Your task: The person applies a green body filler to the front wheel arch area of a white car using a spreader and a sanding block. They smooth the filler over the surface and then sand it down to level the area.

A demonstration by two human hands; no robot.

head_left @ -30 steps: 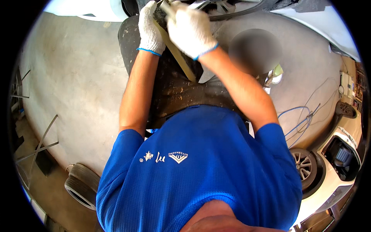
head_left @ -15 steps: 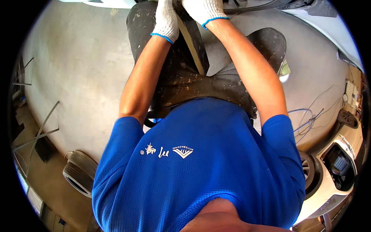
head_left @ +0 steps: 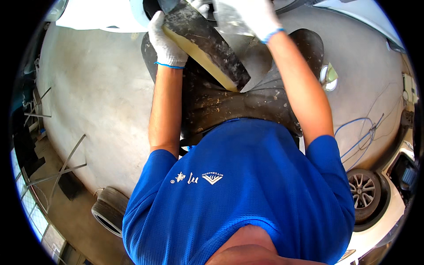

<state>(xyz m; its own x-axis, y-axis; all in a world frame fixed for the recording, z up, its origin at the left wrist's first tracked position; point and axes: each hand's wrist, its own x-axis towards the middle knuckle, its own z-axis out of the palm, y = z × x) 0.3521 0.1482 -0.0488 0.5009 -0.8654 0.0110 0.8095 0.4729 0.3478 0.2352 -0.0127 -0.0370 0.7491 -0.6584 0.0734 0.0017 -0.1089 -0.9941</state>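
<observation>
My left hand (head_left: 168,46), in a white knitted glove with a blue cuff edge, grips a long block (head_left: 210,42). The block's dark face is smeared with whitish marks and its side is pale yellow. It slants over my lap, its near end by my thighs. Whitish glove fingertips show past its far edge. My right hand (head_left: 260,20), gloved the same way, is blurred by motion to the right of the block. Beneath its fingers shows a thin grey blade-like piece (head_left: 232,22), streaked with white; its exact kind is too smeared to tell.
White car panels (head_left: 101,15) line the far side. By my right knee stands an open can (head_left: 329,79) with something greenish on it. A blue hose (head_left: 353,128) lies at right, near a car wheel (head_left: 363,194). Tyres (head_left: 108,210) and a metal stand (head_left: 62,172) are at left.
Both hands have come lower into view. The block has risen and tilted, showing its smeared dark face. My right hand has shifted rightward, and the grey blade-like piece now shows.
</observation>
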